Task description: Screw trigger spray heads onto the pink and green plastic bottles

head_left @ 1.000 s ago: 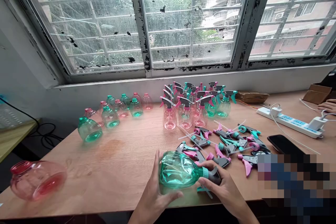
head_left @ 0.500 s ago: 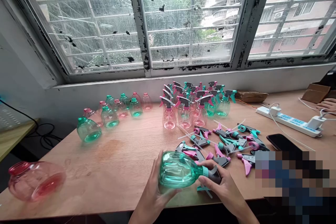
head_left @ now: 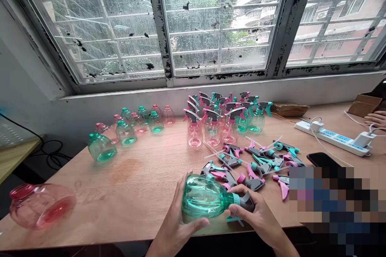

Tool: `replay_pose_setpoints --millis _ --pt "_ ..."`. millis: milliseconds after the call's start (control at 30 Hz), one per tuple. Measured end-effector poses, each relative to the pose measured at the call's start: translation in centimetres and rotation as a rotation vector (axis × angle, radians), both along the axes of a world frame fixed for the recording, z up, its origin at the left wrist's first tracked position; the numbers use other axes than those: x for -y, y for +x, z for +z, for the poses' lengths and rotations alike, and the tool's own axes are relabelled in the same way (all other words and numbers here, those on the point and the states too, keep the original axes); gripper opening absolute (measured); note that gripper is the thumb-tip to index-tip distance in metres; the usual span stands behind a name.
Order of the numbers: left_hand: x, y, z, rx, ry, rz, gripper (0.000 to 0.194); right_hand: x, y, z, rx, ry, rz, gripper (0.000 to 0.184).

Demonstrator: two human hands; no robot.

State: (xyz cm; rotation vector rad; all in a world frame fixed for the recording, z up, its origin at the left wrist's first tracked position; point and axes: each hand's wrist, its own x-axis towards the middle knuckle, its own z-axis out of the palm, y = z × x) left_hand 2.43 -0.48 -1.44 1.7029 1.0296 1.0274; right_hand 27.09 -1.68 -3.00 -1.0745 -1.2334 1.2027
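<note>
Teal plastic spray bottle [head_left: 205,196] lies on its side between the person's 2 hands, just above the counter [head_left: 99,209], its neck pointing right. The left hand [head_left: 179,225] cups the bottle's body with fingers spread around it. The right hand [head_left: 251,213] curls round the neck, fingers wrapped over the dark grey sprayer head [head_left: 246,202], which sits against the teal collar [head_left: 236,198]. Loose pink-and-teal trigger sprayers [head_left: 256,164] lie heaped just beyond the hands, their thin dip tubes crossing each other. Farther back, near the window, pink and teal bottles with sprayers fitted [head_left: 194,130] stand upright in a tight cluster. To their left stands a group of uncapped bottles [head_left: 157,122], with 1 teal bottle [head_left: 101,148] tilted at the front. A pink bottle [head_left: 42,207] with a red neck lies on its side at the counter's left end. Every bottle's base glows a deeper tint, but I cannot tell whether that is liquid or thick plastic. Another person's hand [head_left: 375,118] rests at the far right, beyond a white power strip [head_left: 331,138]
</note>
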Motion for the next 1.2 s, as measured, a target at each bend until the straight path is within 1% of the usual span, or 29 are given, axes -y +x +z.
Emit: replay_pose_setpoints --millis 100,200,267,333,367,467,533,667,733,867,967,1033,1100,1200 --pt "0.3 0.3 0.3 -0.022 0.013 0.06 0.092 0.0 0.0 -0.2 0.005 -0.011 0.008 0.04" --pt "0.4 0.5 0.1 -0.031 0.013 0.107 0.088 0.0 0.1 -0.4 0.018 -0.009 0.018 0.04" --pt "0.4 0.4 -0.2 -0.038 0.003 0.096 0.098 -0.1 0.2 -0.5 0.022 -0.007 0.023 0.039" --pt "0.2 0.1 -0.3 -0.034 -0.003 0.053 0.106 -0.1 0.3 -0.4 0.03 -0.002 0.022 0.037" --pt "0.2 0.0 -0.3 -0.026 -0.008 0.031 0.104 -0.1 0.3 -0.4 0.037 0.005 0.018 0.037" --pt "0.1 -0.1 0.0 -0.012 -0.022 0.012 0.08 0.0 0.3 -0.3 0.049 0.023 0.006 0.036" --pt "0.2 0.0 0.1 -0.014 0.014 0.052 0.07 0.0 0.2 -0.3 0.035 0.021 0.006 0.036" --pt "0.4 0.1 0.1 -0.022 0.122 0.119 0.057 0.1 0.2 -0.5 -0.036 0.004 0.0 0.039" --pt "0.5 0.1 0.2 -0.04 0.115 0.122 0.056 0.1 0.3 -0.6 -0.065 0.016 -0.021 0.04" --pt "0.7 -0.2 0.5 -0.026 0.069 0.063 0.067 0.0 0.4 -0.8 -0.084 0.033 -0.057 0.037" --pt "0.6 -0.2 0.6 0.009 0.114 0.024 0.06 -0.1 0.2 -0.8 -0.07 0.042 -0.063 0.036" --pt "0.3 0.1 0.8 0.035 0.164 0.011 0.053 -0.3 0.0 -0.5 -0.084 0.051 -0.084 0.036" --pt "-0.1 0.3 1.4 0.056 0.223 0.003 0.05 -0.7 -0.3 0.1 -0.14 0.069 -0.096 0.037" --pt "-1.0 0.2 3.2 0.068 0.318 0.041 0.047 -1.7 -0.6 2.2 -0.252 0.13 -0.064 0.035"
